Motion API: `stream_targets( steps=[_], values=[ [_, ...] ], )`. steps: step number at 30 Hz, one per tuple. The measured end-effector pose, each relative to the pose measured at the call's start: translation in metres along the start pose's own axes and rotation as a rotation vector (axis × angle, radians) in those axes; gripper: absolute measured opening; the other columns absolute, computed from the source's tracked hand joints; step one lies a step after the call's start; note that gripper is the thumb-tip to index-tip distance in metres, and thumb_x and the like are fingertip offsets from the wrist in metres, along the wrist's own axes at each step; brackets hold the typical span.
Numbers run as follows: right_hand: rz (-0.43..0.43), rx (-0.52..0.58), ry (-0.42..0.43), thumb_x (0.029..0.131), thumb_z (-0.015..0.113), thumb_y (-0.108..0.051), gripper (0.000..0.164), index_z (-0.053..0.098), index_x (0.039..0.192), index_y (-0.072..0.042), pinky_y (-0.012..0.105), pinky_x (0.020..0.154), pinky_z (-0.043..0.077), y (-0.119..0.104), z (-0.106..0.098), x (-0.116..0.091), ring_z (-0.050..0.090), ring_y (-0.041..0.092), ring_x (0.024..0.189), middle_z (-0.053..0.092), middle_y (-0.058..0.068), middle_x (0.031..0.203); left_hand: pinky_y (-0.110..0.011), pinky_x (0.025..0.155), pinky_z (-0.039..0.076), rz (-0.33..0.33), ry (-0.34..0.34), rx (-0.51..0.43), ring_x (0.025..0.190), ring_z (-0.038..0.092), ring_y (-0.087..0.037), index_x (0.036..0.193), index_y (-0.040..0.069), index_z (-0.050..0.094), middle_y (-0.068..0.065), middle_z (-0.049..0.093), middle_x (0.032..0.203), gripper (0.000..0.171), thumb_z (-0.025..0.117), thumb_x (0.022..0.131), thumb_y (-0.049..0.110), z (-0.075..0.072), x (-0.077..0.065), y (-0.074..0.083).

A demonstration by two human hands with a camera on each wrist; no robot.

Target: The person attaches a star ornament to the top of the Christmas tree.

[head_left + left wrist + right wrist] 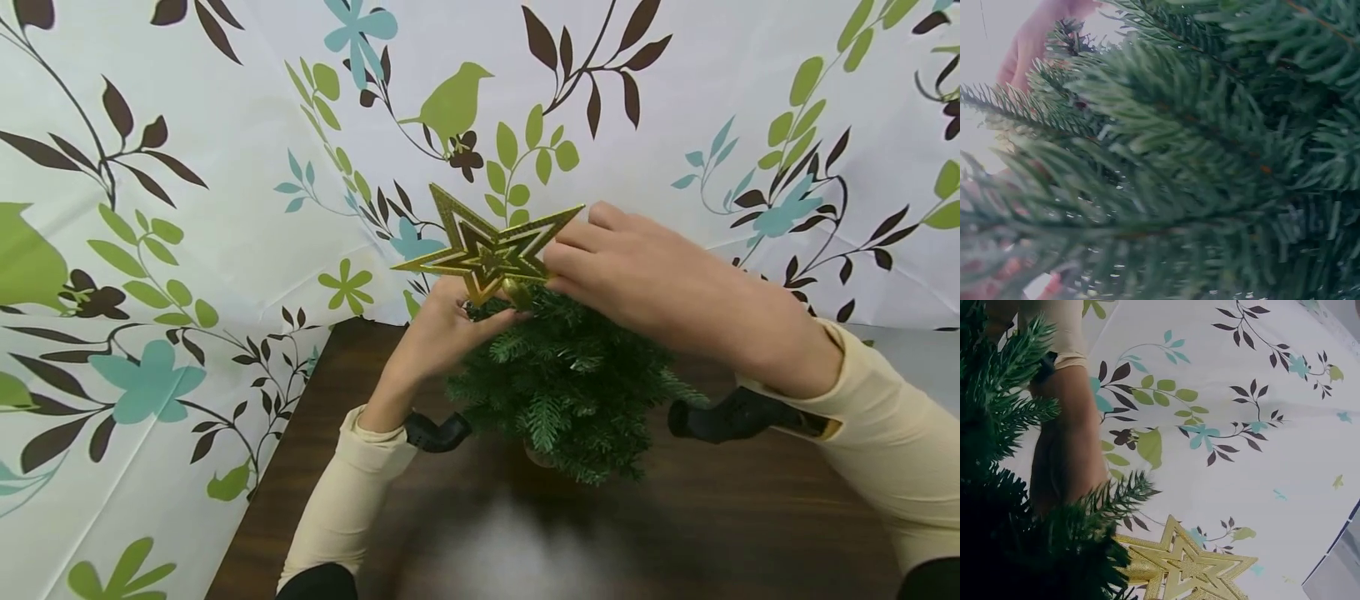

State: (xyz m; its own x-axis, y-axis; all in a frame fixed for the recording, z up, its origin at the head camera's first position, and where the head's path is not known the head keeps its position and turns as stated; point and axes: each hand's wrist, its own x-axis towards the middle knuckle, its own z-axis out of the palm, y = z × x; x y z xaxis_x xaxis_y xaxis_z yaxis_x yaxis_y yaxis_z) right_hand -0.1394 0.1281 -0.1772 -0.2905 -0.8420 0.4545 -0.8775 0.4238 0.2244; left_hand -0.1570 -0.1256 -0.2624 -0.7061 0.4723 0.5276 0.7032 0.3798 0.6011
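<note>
A gold glitter star tree topper (491, 258) with nested outlines sits at the top of a small artificial Christmas tree (570, 392). My right hand (645, 275) pinches the star's right side with curled fingers. Below the star, my left hand (442, 329) grips the treetop, its thumb stretched toward the star's base and its other fingers partly hidden behind. Green branches (1166, 137) fill the left wrist view and cover most of that hand. In the right wrist view, the star (1188, 565) shows beyond dark branches, with the left forearm (1069, 437) behind them.
The tree stands on a dark wooden table (465, 517), its base mostly hidden by branches. A white cloth backdrop (240, 108) printed with leaves, flowers and birds rises behind and along the left. Black wrist mounts (712, 419) sit close beside the branches.
</note>
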Motion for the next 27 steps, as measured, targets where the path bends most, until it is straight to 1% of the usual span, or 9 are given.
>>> stream_targets(
  steps=[3,6,11,15,18,20,21,25,27],
  values=[
    [0.060,0.036,-0.017,0.101,0.067,-0.012,0.005,0.063,0.103,-0.010,0.039,0.077,0.042,-0.004,0.000,0.000,0.051,0.025,0.086,0.062,0.005,0.095,-0.040,0.098,0.053,0.007,0.009,0.022,0.110,0.067,-0.023,0.105,0.007,0.077,-0.009,0.075,0.113,0.014,0.079,0.092,0.005,0.000,0.000,-0.001],
    [0.097,0.077,-0.014,0.102,0.067,-0.012,0.004,0.063,0.101,-0.010,0.039,0.076,0.042,-0.006,0.001,-0.001,0.054,0.024,0.087,0.061,0.005,0.092,-0.041,0.108,0.049,0.032,0.006,0.037,0.124,0.063,-0.024,0.118,0.007,0.075,-0.009,0.073,0.123,0.027,0.079,0.092,0.005,0.001,0.000,-0.003],
    [0.070,0.110,0.056,0.099,0.069,-0.007,0.006,0.065,0.104,-0.007,0.041,0.078,0.047,-0.004,0.005,-0.004,0.058,0.025,0.090,0.064,0.007,0.100,-0.037,0.117,0.044,0.044,-0.037,-0.001,0.135,0.057,-0.021,0.137,0.011,0.066,-0.006,0.065,0.140,0.044,0.078,0.094,0.013,-0.001,-0.003,-0.004],
    [0.063,0.124,0.096,0.101,0.067,-0.010,0.011,0.068,0.111,-0.006,0.046,0.084,0.053,-0.004,0.008,-0.008,0.064,0.028,0.098,0.067,0.011,0.111,-0.041,0.119,0.041,-0.045,-0.076,-0.080,0.142,0.049,-0.017,0.148,0.018,0.057,-0.001,0.055,0.151,0.053,0.075,0.098,0.016,-0.006,-0.012,-0.004],
    [0.087,0.146,0.111,0.108,0.059,-0.026,0.024,0.068,0.117,-0.005,0.050,0.093,0.052,-0.003,0.008,-0.012,0.064,0.031,0.109,0.067,0.013,0.120,-0.047,0.120,0.038,-0.103,-0.096,-0.105,0.147,0.041,-0.016,0.154,0.022,0.049,0.000,0.046,0.158,0.058,0.072,0.101,0.021,-0.009,-0.021,-0.007],
    [0.116,0.166,0.125,0.112,0.049,-0.037,0.039,0.067,0.122,-0.004,0.051,0.099,0.051,-0.002,0.008,-0.017,0.063,0.033,0.116,0.066,0.015,0.126,-0.050,0.109,0.044,-0.142,-0.109,-0.112,0.136,0.047,-0.020,0.155,0.024,0.045,-0.001,0.042,0.158,0.056,0.067,0.104,0.027,-0.012,-0.028,-0.010],
    [0.137,0.182,0.132,0.112,0.046,-0.039,0.043,0.067,0.125,-0.003,0.051,0.101,0.050,-0.002,0.008,-0.020,0.062,0.033,0.119,0.066,0.015,0.128,-0.050,0.110,0.045,-0.161,-0.113,-0.120,0.138,0.047,-0.021,0.156,0.024,0.043,-0.001,0.039,0.160,0.056,0.064,0.105,0.030,-0.012,-0.031,-0.011],
    [0.243,0.233,0.148,0.112,0.048,-0.035,0.042,0.062,0.137,-0.004,0.050,0.100,0.047,0.000,0.009,-0.037,0.059,0.032,0.124,0.063,0.015,0.134,-0.055,0.112,0.046,-0.237,-0.104,-0.151,0.146,0.045,-0.030,0.159,0.024,0.035,-0.002,0.032,0.164,0.055,0.054,0.109,0.039,-0.014,-0.041,-0.018],
    [0.290,0.266,0.150,0.111,0.051,-0.027,0.038,0.059,0.142,-0.005,0.049,0.100,0.045,0.002,0.011,-0.045,0.057,0.032,0.127,0.061,0.015,0.138,-0.055,0.122,0.038,-0.252,-0.083,-0.174,0.157,0.033,-0.032,0.161,0.023,0.033,-0.003,0.029,0.168,0.055,0.051,0.110,0.038,-0.015,-0.044,-0.023]
  ],
)
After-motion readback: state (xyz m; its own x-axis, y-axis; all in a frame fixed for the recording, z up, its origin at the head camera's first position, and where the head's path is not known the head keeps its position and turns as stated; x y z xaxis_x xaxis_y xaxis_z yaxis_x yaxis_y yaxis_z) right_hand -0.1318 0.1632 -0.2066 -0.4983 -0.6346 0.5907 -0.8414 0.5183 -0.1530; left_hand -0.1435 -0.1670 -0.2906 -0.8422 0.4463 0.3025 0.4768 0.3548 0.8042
